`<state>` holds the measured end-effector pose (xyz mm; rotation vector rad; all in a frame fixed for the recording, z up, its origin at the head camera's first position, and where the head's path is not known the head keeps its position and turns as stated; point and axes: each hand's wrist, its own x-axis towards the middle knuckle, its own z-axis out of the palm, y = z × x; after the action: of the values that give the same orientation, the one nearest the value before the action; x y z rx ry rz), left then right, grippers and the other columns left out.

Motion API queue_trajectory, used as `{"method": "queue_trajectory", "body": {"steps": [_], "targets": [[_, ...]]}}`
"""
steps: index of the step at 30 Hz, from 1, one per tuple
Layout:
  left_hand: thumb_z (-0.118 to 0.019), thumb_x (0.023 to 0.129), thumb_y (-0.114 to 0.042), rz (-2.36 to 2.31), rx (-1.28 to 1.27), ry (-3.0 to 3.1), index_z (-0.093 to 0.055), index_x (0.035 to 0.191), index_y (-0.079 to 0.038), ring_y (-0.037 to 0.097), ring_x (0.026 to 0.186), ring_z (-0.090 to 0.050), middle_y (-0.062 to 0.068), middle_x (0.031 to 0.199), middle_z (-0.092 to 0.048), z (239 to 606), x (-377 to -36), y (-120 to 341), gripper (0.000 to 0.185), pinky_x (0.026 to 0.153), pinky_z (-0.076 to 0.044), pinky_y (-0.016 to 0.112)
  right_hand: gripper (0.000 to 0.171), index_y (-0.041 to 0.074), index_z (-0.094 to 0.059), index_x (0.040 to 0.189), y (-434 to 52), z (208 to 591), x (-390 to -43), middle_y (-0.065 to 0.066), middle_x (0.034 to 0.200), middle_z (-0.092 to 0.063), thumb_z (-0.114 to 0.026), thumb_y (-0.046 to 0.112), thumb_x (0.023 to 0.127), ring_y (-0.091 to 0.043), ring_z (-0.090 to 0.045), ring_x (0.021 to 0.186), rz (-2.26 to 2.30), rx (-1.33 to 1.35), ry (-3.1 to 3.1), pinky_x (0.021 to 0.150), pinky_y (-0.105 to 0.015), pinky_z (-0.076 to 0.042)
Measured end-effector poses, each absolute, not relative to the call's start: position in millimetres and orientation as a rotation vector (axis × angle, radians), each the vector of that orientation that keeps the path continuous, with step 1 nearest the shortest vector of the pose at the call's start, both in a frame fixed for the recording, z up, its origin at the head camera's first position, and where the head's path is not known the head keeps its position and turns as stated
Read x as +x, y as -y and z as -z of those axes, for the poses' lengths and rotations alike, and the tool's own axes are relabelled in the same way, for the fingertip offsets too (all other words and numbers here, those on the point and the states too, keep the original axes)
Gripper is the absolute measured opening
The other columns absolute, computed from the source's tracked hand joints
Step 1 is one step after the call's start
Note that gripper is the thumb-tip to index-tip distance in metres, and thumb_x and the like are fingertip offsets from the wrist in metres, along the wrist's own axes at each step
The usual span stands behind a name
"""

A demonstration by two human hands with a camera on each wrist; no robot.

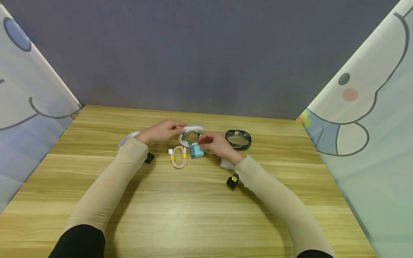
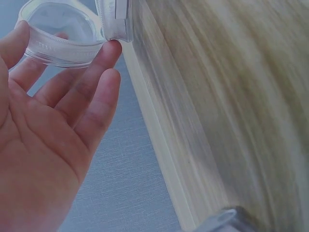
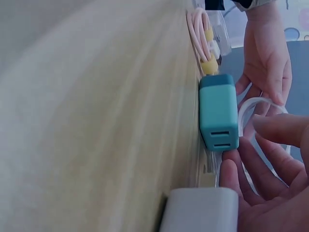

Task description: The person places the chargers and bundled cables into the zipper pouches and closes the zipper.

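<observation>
A coiled white cable (image 1: 184, 143) with dark ties is between the two hands in the head view. My left hand (image 1: 164, 131) holds its far left side; in the left wrist view the thumb and fingertips (image 2: 112, 47) grip opposite sides of the pale ring. My right hand (image 1: 217, 144) is at the coil's right edge, thumb and fingers loosely apart. In the right wrist view, its fingertips are beside the teal two-port charger (image 3: 218, 113), which rests on the table just below the coil. A flat whitish piece (image 1: 195, 127) lies behind the coil at the left fingertips.
Left of the charger lies a pink cable (image 1: 179, 166) with yellow ties. A black coiled cable (image 1: 240, 147) lies at right. A white block (image 1: 227, 164) is partly under my right wrist, and a clear round item (image 1: 124, 139) is partly behind my left. A grey wall (image 1: 193, 64) stands behind.
</observation>
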<state>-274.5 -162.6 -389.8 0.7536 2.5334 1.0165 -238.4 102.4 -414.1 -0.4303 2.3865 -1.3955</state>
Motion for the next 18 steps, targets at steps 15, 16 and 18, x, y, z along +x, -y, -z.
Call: {"method": "queue_trajectory", "body": {"steps": [15,16,18], "targets": [[-0.048,0.106,-0.038,-1.040,0.753,-2.525,-0.052,0.145,-0.005,0.033,0.131,-0.050,0.015,0.145,-0.051,392.0,-276.0,162.9,0.051,0.107,-0.039,0.051,0.029,0.012,-0.073,0.114,-102.1,412.0,-228.9,-0.003,0.115,-0.070,-0.078,0.006,0.085,-0.020,-0.063,0.108,1.246,-0.489,-2.462,0.094,-0.037,-0.050],[-0.048,0.106,-0.038,-1.040,0.753,-2.525,-0.052,0.145,-0.005,0.033,0.130,-0.050,0.015,0.145,-0.052,392.2,-276.0,162.9,0.051,0.107,-0.039,0.051,0.029,0.012,-0.073,0.113,-102.2,412.1,-228.4,-0.003,0.114,-0.070,-0.079,0.007,0.085,-0.019,-0.063,0.107,1.238,-0.482,-2.467,0.093,-0.036,-0.050],[-0.049,0.105,-0.038,-1.041,0.753,-2.528,-0.052,0.144,-0.006,0.032,0.130,-0.050,0.015,0.143,-0.053,392.5,-275.6,162.9,0.051,0.107,-0.039,0.051,0.031,0.012,-0.074,0.114,-102.6,412.4,-227.1,-0.002,0.113,-0.070,-0.080,0.009,0.084,-0.018,-0.064,0.105,1.228,-0.464,-2.472,0.091,-0.035,-0.051]]}}
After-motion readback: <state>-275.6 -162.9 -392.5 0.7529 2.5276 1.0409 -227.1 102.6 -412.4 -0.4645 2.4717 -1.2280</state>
